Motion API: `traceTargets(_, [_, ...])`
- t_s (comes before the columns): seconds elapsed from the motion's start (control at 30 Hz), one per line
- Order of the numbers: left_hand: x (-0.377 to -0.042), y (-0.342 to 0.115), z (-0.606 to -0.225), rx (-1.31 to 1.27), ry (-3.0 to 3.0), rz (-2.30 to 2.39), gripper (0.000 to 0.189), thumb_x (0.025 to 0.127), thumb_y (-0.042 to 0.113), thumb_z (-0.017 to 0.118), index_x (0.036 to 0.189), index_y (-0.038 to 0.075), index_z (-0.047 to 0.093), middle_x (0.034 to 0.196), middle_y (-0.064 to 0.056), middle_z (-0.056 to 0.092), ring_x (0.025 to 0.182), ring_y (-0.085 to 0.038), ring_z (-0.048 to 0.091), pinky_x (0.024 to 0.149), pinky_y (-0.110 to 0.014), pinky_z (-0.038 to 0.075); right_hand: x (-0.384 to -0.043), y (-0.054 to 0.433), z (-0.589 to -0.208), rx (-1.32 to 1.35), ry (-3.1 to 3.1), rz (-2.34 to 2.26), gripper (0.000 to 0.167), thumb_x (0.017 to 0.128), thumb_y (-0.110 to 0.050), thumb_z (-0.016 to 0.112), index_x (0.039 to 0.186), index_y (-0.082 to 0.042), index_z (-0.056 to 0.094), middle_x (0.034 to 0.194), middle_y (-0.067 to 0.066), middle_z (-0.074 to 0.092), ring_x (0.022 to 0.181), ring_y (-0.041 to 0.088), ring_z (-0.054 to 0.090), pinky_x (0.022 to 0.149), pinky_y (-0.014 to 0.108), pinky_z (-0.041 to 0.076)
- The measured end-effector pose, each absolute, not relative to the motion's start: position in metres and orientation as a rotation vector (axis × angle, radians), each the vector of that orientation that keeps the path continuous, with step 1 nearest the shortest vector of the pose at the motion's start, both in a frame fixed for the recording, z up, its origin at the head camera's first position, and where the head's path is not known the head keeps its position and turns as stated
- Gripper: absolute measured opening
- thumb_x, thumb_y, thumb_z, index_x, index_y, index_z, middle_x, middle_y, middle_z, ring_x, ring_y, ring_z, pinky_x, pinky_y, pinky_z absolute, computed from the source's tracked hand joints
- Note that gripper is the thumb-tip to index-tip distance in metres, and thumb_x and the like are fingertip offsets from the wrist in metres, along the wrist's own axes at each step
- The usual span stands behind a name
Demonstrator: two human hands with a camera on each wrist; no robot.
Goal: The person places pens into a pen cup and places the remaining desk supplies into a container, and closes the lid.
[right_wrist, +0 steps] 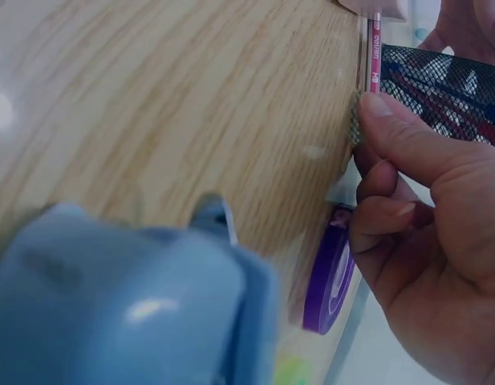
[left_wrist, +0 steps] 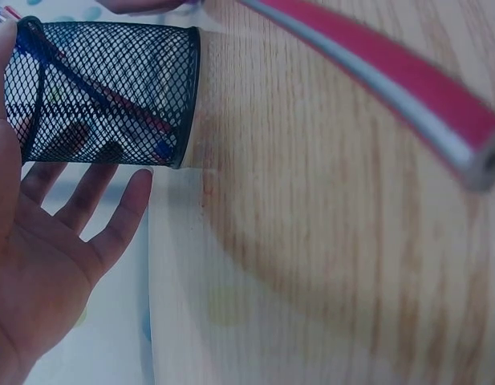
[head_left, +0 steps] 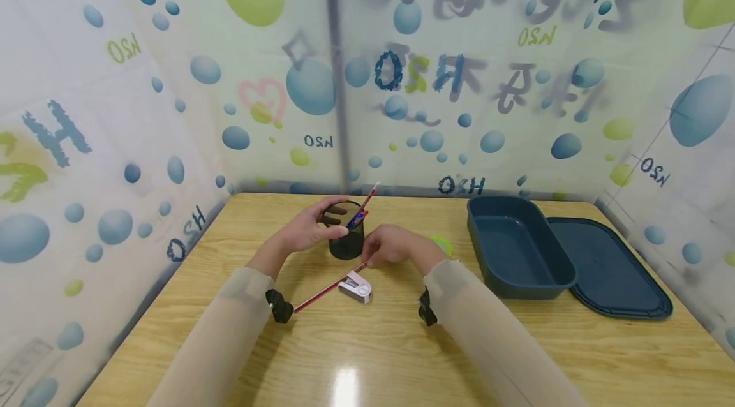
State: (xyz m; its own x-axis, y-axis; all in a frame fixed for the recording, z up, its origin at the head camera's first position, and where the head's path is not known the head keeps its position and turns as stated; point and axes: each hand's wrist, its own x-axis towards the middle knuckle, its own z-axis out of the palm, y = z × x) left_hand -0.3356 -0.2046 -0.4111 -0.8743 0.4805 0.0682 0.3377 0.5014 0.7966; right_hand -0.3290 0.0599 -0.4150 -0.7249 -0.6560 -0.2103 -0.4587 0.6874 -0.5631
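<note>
A black mesh pen cup [head_left: 346, 247] stands upright near the back of the table. My left hand [head_left: 301, 228] holds it, thumb at the rim and fingers on the far side, as the left wrist view also shows. Inside the cup lean a red pencil [head_left: 371, 193] and blue and red pens [head_left: 357, 219]. To the right of the cup, my right hand [head_left: 393, 244] pinches one end of a second red pencil [right_wrist: 375, 60] between thumb and fingers. That pencil slants toward my left wrist, passing a small pale stapler [head_left: 356, 287].
A dark blue bin [head_left: 517, 287] stands at the right, its lid [head_left: 626, 266] lying beside it. Behind my right wrist is a green ring [head_left: 442, 245]; the right wrist view shows a purple tape roll [right_wrist: 327, 277]. A patterned curtain [head_left: 402, 158] hangs behind the table.
</note>
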Motion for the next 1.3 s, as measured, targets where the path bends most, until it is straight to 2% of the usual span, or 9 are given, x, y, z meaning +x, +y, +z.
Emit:
traceTargets(0.13, [-0.335, -0.204, -0.411, 0.723, 2.569, 1.326, 0.076, 0.104, 0.033, 0.079, 0.169, 0.023, 0.041, 0.162, -0.020, 0.056, 0.143, -0.044, 0.059, 0.112, -0.059, 0.053, -0.330, 0.066, -0.412, -0.877, 2.526, -0.717, 0.007, 0.103, -0.010, 0.077, 0.107, -0.014, 0.081, 0.103, -0.001, 0.077, 0.093, 0.013, 0.063, 0.097, 0.032, 0.054])
traceTargets(0.33, [-0.334, -0.203, -0.410, 0.718, 2.561, 1.327, 0.075, 0.104, 0.032, 0.079, 0.169, 0.025, 0.042, 0.162, -0.020, 0.056, 0.143, -0.044, 0.060, 0.111, -0.058, 0.055, -0.330, 0.080, -0.409, -0.883, 2.518, -0.824, 0.014, 0.105, -0.009, 0.072, 0.115, -0.010, 0.081, 0.108, 0.003, 0.077, 0.091, 0.013, 0.063, 0.085, 0.029, 0.054])
traceTargets(0.4, [-0.334, -0.204, -0.410, 0.724, 2.563, 1.324, 0.075, 0.104, 0.032, 0.079, 0.169, 0.025, 0.042, 0.162, -0.021, 0.056, 0.142, -0.044, 0.060, 0.110, -0.057, 0.055, -0.330, 0.084, -0.407, -0.878, 2.516, -0.851, 0.016, 0.106, -0.009, 0.071, 0.117, -0.011, 0.082, 0.110, 0.003, 0.078, 0.091, 0.012, 0.063, 0.085, 0.028, 0.053])
traceTargets(0.63, [-0.337, -0.205, -0.412, 0.737, 2.577, 1.317, 0.075, 0.104, 0.033, 0.079, 0.169, 0.023, 0.042, 0.161, -0.022, 0.056, 0.140, -0.043, 0.062, 0.106, -0.052, 0.057, -0.323, 0.098, -0.399, -0.863, 2.537, -0.916, 0.015, 0.106, -0.013, 0.070, 0.117, -0.011, 0.081, 0.114, 0.005, 0.079, 0.101, 0.015, 0.067, 0.100, 0.037, 0.055])
traceTargets(0.77, [-0.338, -0.205, -0.414, 0.743, 2.569, 1.315, 0.076, 0.104, 0.033, 0.079, 0.169, 0.023, 0.041, 0.162, -0.023, 0.056, 0.142, -0.044, 0.061, 0.107, -0.053, 0.056, -0.315, 0.108, -0.394, -0.811, 2.549, -0.983, 0.014, 0.107, -0.016, 0.070, 0.118, -0.014, 0.079, 0.116, 0.002, 0.079, 0.104, 0.016, 0.066, 0.101, 0.040, 0.055])
traceTargets(0.93, [-0.339, -0.207, -0.415, 0.731, 2.591, 1.299, 0.076, 0.104, 0.036, 0.079, 0.169, 0.023, 0.041, 0.161, -0.020, 0.057, 0.140, -0.040, 0.062, 0.110, -0.055, 0.054, -0.303, 0.118, -0.389, -0.749, 2.546, -1.133, 0.016, 0.107, -0.019, 0.071, 0.120, -0.012, 0.079, 0.111, 0.005, 0.079, 0.100, 0.022, 0.071, 0.093, 0.038, 0.058])
traceTargets(1.1, [-0.337, -0.206, -0.414, 0.722, 2.591, 1.294, 0.077, 0.104, 0.035, 0.079, 0.169, 0.025, 0.041, 0.162, -0.020, 0.057, 0.132, -0.037, 0.068, 0.109, -0.054, 0.055, -0.293, 0.126, -0.387, -0.690, 2.506, -1.313, 0.017, 0.107, -0.023, 0.073, 0.119, -0.012, 0.078, 0.113, 0.019, 0.076, 0.096, 0.032, 0.072, 0.083, 0.039, 0.059])
traceTargets(1.17, [-0.337, -0.206, -0.414, 0.722, 2.589, 1.295, 0.077, 0.104, 0.035, 0.079, 0.169, 0.024, 0.041, 0.162, -0.020, 0.056, 0.132, -0.036, 0.068, 0.107, -0.052, 0.056, -0.289, 0.129, -0.386, -0.664, 2.494, -1.372, 0.016, 0.106, -0.024, 0.074, 0.118, -0.013, 0.077, 0.112, 0.019, 0.075, 0.096, 0.038, 0.071, 0.078, 0.037, 0.056])
traceTargets(1.3, [-0.337, -0.205, -0.414, 0.726, 2.585, 1.300, 0.077, 0.104, 0.034, 0.079, 0.170, 0.022, 0.041, 0.162, -0.019, 0.056, 0.135, -0.037, 0.065, 0.106, -0.050, 0.057, -0.279, 0.135, -0.383, -0.602, 2.488, -1.470, 0.019, 0.106, -0.025, 0.075, 0.122, -0.013, 0.076, 0.109, 0.010, 0.074, 0.100, 0.047, 0.068, 0.072, 0.032, 0.051])
